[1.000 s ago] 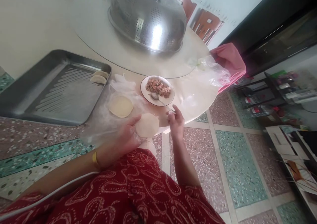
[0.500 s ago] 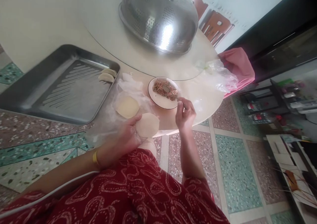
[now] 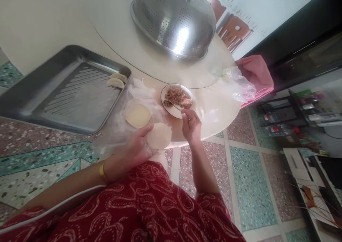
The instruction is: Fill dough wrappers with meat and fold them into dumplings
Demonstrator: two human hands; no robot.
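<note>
Change: half a second ago your right hand [image 3: 190, 125] sat further right with the spoon [image 3: 175, 106] bowl on top of the filling; now it has drawn in toward you, the bowl lying at the plate's near-left edge.
Right hand: fingers pinched together on the spoon handle, at 5 o'clock from the plate [image 3: 178, 101], low enough to scoop.
Left hand [image 3: 135, 147]: cupped flat beneath one round wrapper [image 3: 159, 135], fingers closed under it so it stays level, just left of the right hand.
Wrapper stack [image 3: 138, 116]: on clear plastic, at 11 o'clock from the left hand, within easy reach.
Tray [image 3: 48, 88]: two folded dumplings [image 3: 116, 80] in its near-right corner.
Domed cover [image 3: 173, 17]: at 12 o'clock, well apart.
</note>
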